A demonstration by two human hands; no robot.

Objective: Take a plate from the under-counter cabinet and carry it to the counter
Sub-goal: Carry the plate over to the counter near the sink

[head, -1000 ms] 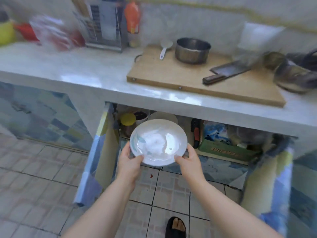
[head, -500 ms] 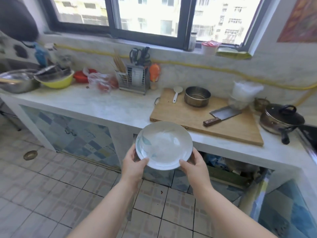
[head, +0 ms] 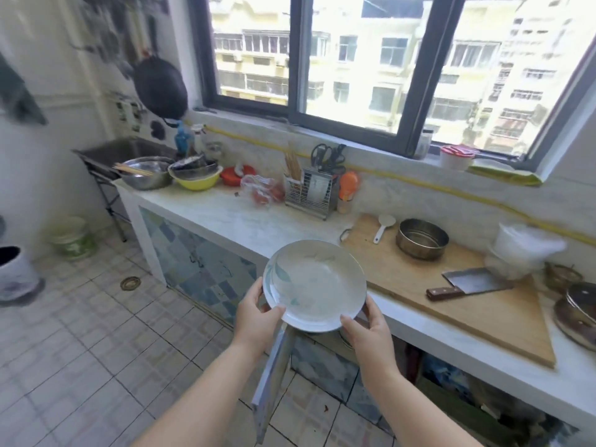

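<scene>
no writing or brand can be read anywhere; the only marking is a pale blue leaf pattern on the white plate, which the left hand and right hand clamp by opposite rims, held in the air over the front edge of the counter. left of the plate the counter top lies bare, right of it sits a wooden cutting board with a cleaver and a steel pot, and below it the cabinet door stands open
</scene>
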